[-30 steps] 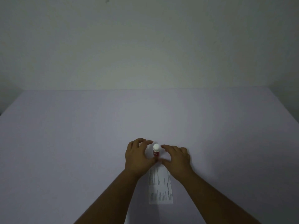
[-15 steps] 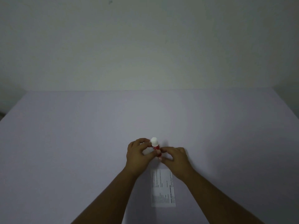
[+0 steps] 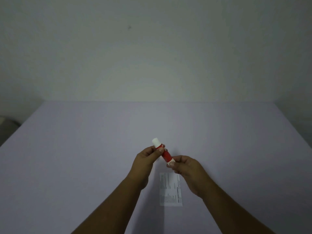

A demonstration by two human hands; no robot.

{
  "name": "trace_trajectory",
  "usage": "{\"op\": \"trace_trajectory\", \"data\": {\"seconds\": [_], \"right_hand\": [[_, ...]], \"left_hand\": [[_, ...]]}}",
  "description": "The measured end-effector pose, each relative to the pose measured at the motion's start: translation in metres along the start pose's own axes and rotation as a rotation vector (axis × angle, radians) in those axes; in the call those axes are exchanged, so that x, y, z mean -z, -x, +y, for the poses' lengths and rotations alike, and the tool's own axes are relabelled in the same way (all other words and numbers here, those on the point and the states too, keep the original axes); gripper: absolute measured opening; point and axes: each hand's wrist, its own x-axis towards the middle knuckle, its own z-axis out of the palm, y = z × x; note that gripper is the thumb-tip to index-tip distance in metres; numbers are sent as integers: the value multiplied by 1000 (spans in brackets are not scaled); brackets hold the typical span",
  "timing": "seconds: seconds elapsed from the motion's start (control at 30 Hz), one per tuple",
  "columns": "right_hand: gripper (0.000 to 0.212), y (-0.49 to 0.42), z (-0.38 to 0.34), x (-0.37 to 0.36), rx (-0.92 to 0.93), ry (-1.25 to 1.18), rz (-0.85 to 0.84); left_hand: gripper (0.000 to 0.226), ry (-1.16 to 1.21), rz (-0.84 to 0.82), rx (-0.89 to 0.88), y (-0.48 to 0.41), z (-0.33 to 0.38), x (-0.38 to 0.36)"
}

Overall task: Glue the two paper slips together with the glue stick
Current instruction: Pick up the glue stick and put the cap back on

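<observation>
A red glue stick (image 3: 165, 155) with a white cap is held tilted above the table, cap end pointing up and to the left. My left hand (image 3: 146, 160) pinches it just below the cap. My right hand (image 3: 186, 167) grips its white bottom end. A white printed paper slip (image 3: 170, 190) lies flat on the table below and between my hands, its long side running toward me. I see only this one slip; whether a second lies with it I cannot tell.
The table (image 3: 84, 157) is a plain pale purple surface that runs back to a bare wall (image 3: 152, 56). Its left and right edges slant outward toward me. A dark grey object (image 3: 6, 123) shows past the far left edge.
The glue stick stood upright on the table between my hands; both hands have closed on it, lifted it and tipped it to a slant. The paper slip has stayed in place.
</observation>
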Motion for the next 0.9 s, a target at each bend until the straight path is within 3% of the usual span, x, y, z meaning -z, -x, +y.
{"op": "trace_trajectory", "data": {"seconds": [0.17,0.33,0.53,0.7,0.8,0.9], "right_hand": [[17,17,-1,-16,179,317,231],[23,27,-7,-13,-37,-106,16],[7,28,-9,-12,104,38,180],[22,31,-17,-11,-37,-199,-21],[10,33,-14,-16,81,-16,112],[16,33,-14,-17,140,124,178]], "left_hand": [[35,49,72,51,14,0,-3],[37,77,76,37,20,8,-3],[40,62,89,37,22,12,-7],[40,92,80,33,25,13,-10],[41,88,88,38,26,14,-13],[37,80,97,47,27,16,-17]]}}
